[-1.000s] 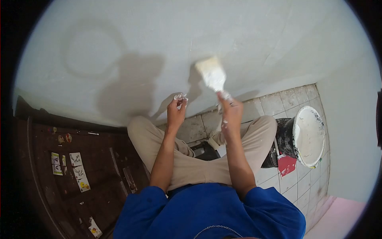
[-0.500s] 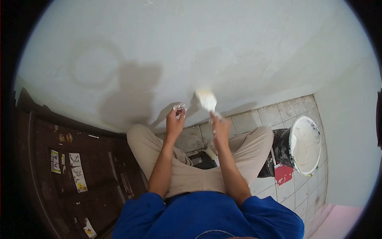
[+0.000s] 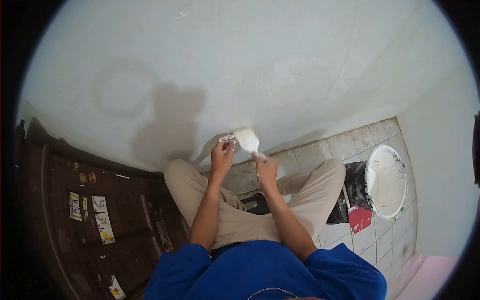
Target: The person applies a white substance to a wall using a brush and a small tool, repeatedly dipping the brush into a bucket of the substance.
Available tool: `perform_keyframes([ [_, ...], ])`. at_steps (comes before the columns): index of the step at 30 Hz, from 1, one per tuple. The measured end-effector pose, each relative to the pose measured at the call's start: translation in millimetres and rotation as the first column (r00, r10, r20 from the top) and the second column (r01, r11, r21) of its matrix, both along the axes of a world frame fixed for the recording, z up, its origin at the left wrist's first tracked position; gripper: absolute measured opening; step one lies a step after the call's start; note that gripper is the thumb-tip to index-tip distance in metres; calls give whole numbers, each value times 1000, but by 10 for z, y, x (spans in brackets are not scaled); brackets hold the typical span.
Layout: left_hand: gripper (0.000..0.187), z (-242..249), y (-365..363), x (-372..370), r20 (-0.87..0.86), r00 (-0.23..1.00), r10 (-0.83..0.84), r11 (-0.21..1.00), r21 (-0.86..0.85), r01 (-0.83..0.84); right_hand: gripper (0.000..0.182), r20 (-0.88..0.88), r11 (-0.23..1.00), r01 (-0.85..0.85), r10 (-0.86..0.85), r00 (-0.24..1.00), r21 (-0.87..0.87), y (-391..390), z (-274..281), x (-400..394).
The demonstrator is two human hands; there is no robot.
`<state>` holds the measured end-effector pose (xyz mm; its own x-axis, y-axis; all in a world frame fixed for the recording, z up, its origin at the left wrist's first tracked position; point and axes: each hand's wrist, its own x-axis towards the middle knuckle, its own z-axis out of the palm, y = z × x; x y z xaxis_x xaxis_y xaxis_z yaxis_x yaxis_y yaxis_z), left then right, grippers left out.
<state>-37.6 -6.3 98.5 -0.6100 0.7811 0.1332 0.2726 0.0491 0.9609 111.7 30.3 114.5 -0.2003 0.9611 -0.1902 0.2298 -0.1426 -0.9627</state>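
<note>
- The right hand (image 3: 265,169) is closed round the handle of a broad brush (image 3: 247,140) coated in white.
- The brush is near the middle of the scene, its bristles by the low part of the pale far wall (image 3: 280,60); I cannot tell whether they touch it.
- The left hand (image 3: 222,154), just left of the brush, has bunched fingers smeared white; I cannot tell whether it grips anything.
- At right, 1 black bucket (image 3: 356,181) with white contents stands on the tiled floor (image 3: 363,243), a red flat piece (image 3: 359,220) near it.
- At left, a dark brown panel (image 3: 129,212) bears stickers (image 3: 103,220).
</note>
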Motion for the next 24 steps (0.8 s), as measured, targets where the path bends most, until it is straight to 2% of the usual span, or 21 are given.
perform_keyframes([
  [3, 23, 57, -8, -11, -6, 1000, -11, 1000, 1, 11, 26, -209, 970, 49, -100, 973, -236, -12, -65, 104],
  [5, 24, -22, -39, 28, 16, 1000, -9, 1000, 18, 8, 21, -333, 977, 70, -135, 933, -199, 89, 787, 85],
  [7, 23, -56, -56, 17, -8, 1000, -10, 1000, -17, 10, 20, -468, 989, 82, -129, 874, -120, 146, 1426, 88],
  [8, 23, -55, -50, -1, -25, 1000, -15, 999, -31, 14, 21, -544, 990, 140, -121, 830, -6, 117, 1718, 105],
  [10, 22, -12, -21, 14, 1, 1000, 24, 999, 27, -24, 23, -601, 964, 216, -83, 795, 153, 135, 2067, 159],
  [12, 22, 8, -22, 31, 22, 999, 40, 998, 44, -41, 25, -575, 943, 230, -52, 816, 241, 184, 2206, 208],
  [13, 22, 12, -17, 27, 26, 999, 34, 999, 37, -35, 26, -492, 956, 203, -75, 867, 211, 221, 2084, 183],
  [15, 22, 24, 33, 19, 20, 1000, 23, 999, 23, -23, 28, -312, 975, 157, -102, 945, 157, 399, 1482, 92],
  [17, 23, -27, 35, 14, 0, 1000, 19, 1000, -6, -19, 31, -70, 943, 113, -96, 993, 313, 373, 709, 127],
  [19, 22, -73, 39, 2, 9, 1000, 20, 1000, 14, -20, 33, -13, 994, 105, -105, 994, 29, 225, 18, 258],
  [22, 23, -8, -2, -14, -36, 999, 19, 999, -28, -20, 34, -50, 961, 176, -191, 980, -216, 161, -33, 394],
  [23, 23, 9, 2, 18, -53, 998, 16, 998, -56, -19, 33, -126, 977, 174, -190, 974, -125, 270, -19, 408],
  [24, 23, -14, -8, 46, -37, 999, 3, 999, -51, -5, 32, -194, 982, 183, -188, 963, -44, 352, 225, 395],
])
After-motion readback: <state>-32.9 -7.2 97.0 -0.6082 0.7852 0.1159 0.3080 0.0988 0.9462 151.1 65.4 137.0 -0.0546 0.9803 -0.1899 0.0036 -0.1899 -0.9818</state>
